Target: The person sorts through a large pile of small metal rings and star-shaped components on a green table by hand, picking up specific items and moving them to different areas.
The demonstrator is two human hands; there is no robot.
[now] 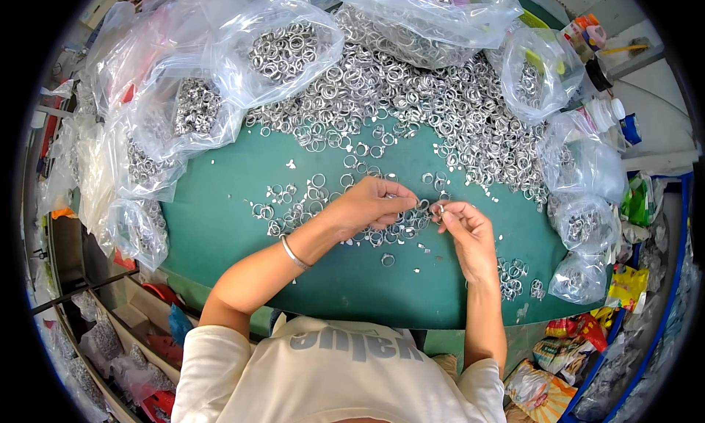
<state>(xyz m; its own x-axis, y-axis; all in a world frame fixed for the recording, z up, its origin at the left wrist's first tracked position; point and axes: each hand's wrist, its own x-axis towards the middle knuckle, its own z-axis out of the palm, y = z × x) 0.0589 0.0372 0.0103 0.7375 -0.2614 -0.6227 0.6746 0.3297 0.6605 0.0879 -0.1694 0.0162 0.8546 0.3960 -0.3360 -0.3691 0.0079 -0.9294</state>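
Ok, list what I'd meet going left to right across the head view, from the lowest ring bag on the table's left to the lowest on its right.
Clear bag of rings, silver bracelet, left hand, right hand, small ring cluster, another clear bag.

Over the smooth green desk, the bare left fingers cover part of a thin silver metal ring; the bare right fingers partly hide a tiny silvery piece, too small to make out. Small pale flecks on the desk are likewise too small to identify. At the desk's far side, a dense heap of silver metal rings buries its own lower layers and the surface beneath; a large clear plastic bag there is cut off by the upper edge. The person's white, grey-printed shirt hides part of the desk's near edge and is cut off below.
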